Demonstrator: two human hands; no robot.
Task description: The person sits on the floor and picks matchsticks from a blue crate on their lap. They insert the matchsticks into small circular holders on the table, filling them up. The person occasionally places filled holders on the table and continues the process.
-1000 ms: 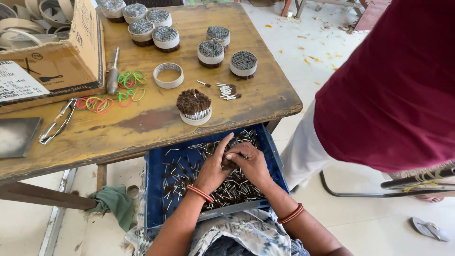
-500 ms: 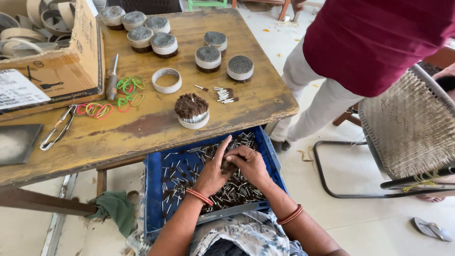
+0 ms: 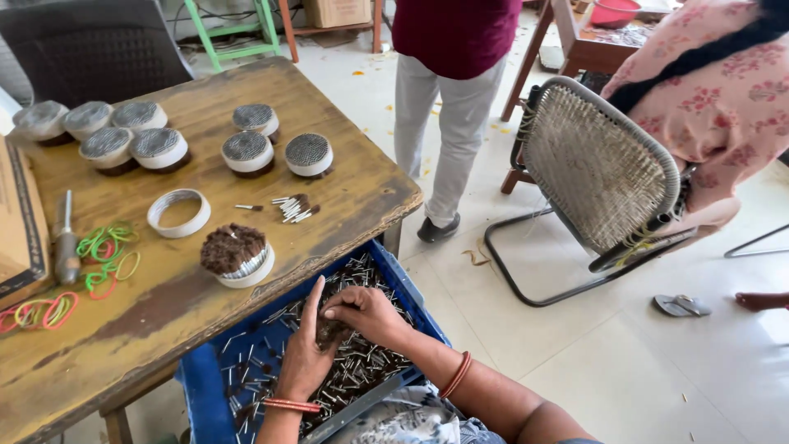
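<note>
Both hands down in the blue crate (image 3: 215,386) on the lap, just under the table (image 3: 362,193) edge. Left hand (image 3: 306,349) w/ fingers stretched flat, cupped against a little clump of pins (image 3: 362,366); right hand (image 3: 366,312) curled over the same clump from the other side. So hands together, closed around a small bundle, squaring it up. Loose pins scattered all over the crate floor.

Step looks like gathering: collecting a handful & aligning it. On the table, the half-packed ring (image 3: 238,256) sits near the edge, brown heads bristling up, directly above the crate. An empty white ring (image 3: 178,212) behind it, finished filled rings (image 3: 246,152) further back, rubber bands (image 3: 105,256) to the left.

Next move prob calls for a firm pinch so the bundle stays aligned, then a short lift up over the table edge.
</note>
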